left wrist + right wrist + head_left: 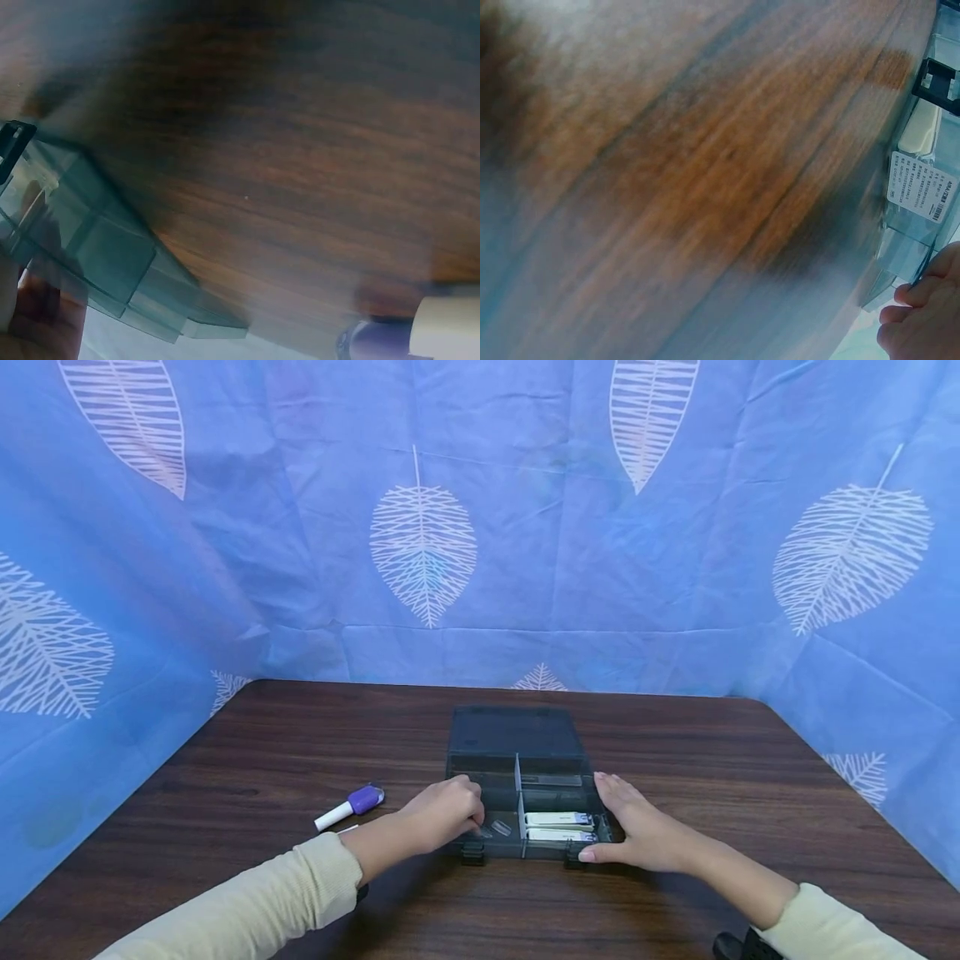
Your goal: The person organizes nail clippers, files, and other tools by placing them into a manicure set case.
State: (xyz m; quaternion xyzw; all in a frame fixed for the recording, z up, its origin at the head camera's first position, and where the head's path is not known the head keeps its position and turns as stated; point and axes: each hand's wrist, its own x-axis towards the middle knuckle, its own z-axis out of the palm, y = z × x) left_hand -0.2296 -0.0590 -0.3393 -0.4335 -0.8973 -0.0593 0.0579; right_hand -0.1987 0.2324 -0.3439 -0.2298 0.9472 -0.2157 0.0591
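A dark see-through plastic box (pixel 495 852) with compartments lies in front of me, its lid (pixel 517 731) folded back. My left hand (pixel 442 814) reaches over its left side, fingers curled down into the front left compartment. Its fingertips pinch at a small clear piece, mostly hidden beneath them; another small clear piece (pixel 501 827) lies beside it. My right hand (pixel 637 831) grips the box's right side, thumb at the front latch and fingers along the side wall. Two slim white packages (pixel 558 819) with printing lie in the front right compartment.
A purple-and-white marker-like stick (pixel 349 807) lies on the brown wooden table (pixel 337 718), left of the box. Part of a white thing (pixel 348 829) shows behind my left wrist. A blue cloth with white leaves (pixel 495 577) hangs around the table.
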